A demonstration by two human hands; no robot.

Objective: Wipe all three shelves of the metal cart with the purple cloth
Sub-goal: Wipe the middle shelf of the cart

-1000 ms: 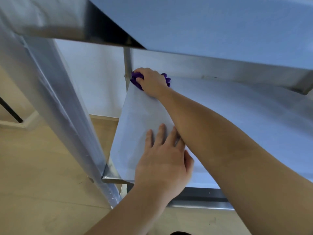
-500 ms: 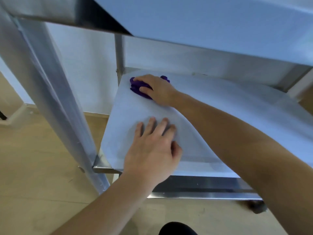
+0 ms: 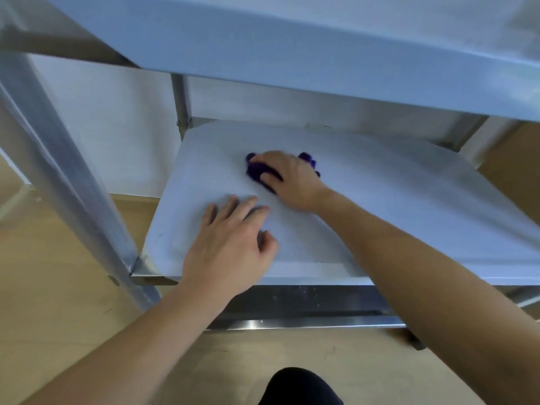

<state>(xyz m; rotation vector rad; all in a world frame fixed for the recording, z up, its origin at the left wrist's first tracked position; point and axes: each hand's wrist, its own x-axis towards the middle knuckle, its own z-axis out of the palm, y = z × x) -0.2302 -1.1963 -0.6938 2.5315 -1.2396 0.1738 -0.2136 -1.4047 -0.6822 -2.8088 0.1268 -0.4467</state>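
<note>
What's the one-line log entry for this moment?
step: wiping shelf | right hand: holds cloth, mid-shelf | left hand: flat on shelf, front left

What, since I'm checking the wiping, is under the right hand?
The purple cloth, bunched on the shelf; purple shows past the fingers and behind the knuckles of the right hand. Its middle, and the shelf beneath, are covered by the hand.

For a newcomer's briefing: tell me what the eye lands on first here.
The purple cloth stands out most, bunched under the right hand near the middle of the pale shelf. Nearer the front edge, the left hand lies flat on that shelf. An upper shelf juts across the top of the view, above both hands.
</note>
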